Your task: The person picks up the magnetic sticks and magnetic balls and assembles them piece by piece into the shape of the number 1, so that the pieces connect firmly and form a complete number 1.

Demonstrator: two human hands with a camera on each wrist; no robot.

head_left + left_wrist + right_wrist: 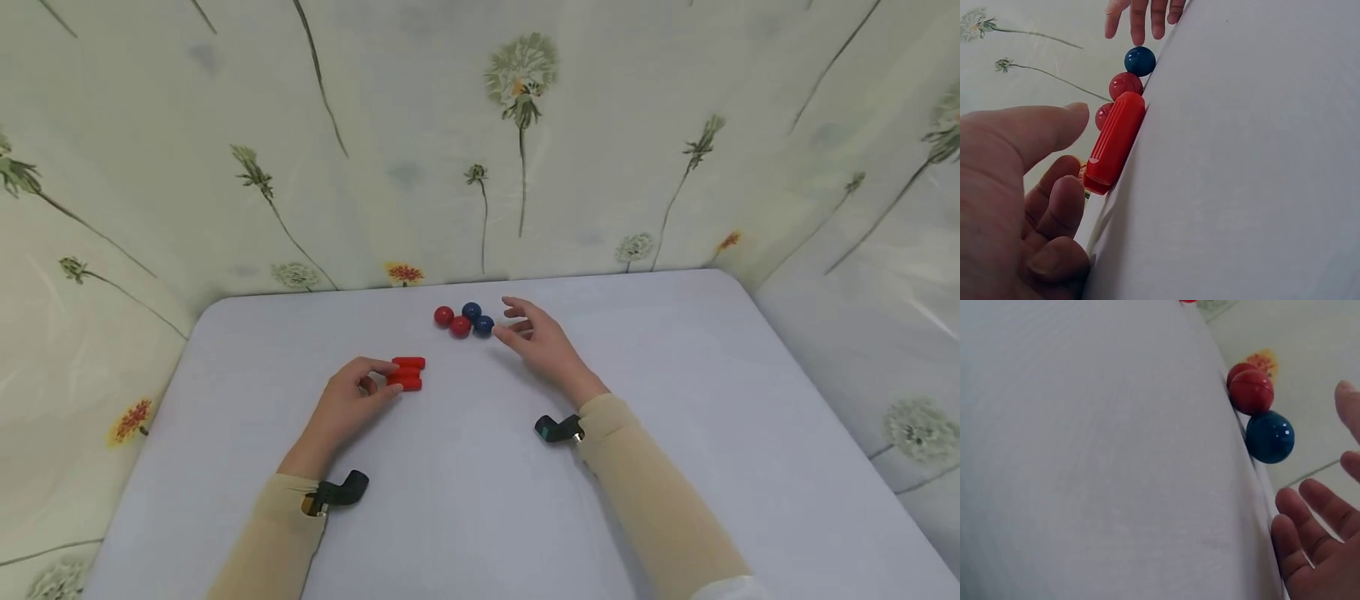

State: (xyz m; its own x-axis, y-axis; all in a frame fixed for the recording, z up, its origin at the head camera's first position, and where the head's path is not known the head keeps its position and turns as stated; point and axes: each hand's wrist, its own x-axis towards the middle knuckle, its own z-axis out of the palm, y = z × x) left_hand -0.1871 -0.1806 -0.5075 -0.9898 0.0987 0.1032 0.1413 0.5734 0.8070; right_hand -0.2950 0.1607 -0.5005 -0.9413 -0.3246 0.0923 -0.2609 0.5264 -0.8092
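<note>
Red ridged cylinders [408,374] lie side by side on the table, left of its middle. My left hand [351,402] is at their left ends, thumb and fingers apart; in the left wrist view a gap shows between the hand [1029,181] and the nearest red cylinder [1115,144]. Farther back, two red balls [460,326] and two blue balls [483,325] sit clustered together. Just right of the blue balls is my right hand [542,340], fingers spread and loosely bent. The right wrist view shows that hand [1322,550] holding nothing, beside a blue ball [1270,437].
The white-covered table [465,500] reaches back to a curtain [420,150] printed with dandelions, which also hangs at both sides. The balls are near the table's back edge. A small black device [345,490] is strapped on each wrist.
</note>
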